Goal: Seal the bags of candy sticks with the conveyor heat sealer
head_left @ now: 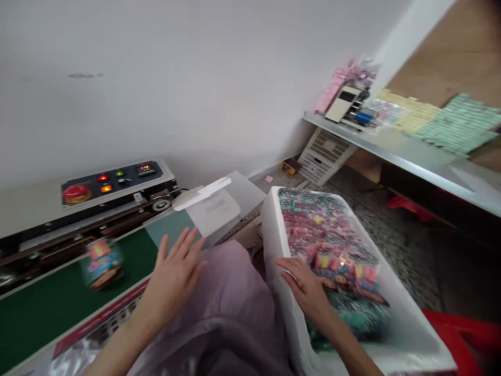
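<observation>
My left hand point(176, 274) is open, palm down with its fingers spread, beside the green conveyor belt point(39, 313) and near its right end. It holds nothing. On the belt lies a small clear plastic packet point(102, 263) with pink, yellow, blue and brown colours inside. My right hand point(309, 292) reaches across the left wall of a white foam box point(274, 230), its fingers loosely extended over the rim with nothing seen in them. Many similar clear packets point(344, 271) fill the box in pink, yellow and green. Blur hides their finer details.
Behind the belt stands a sealing machine point(113, 185) with lit buttons and a red knob. White sheets point(215, 209) lie past the belt's end. At right, a long table point(410, 151) carries another small machine point(344, 107) and green stacks point(462, 122). A red stool point(462, 334) is beside the box.
</observation>
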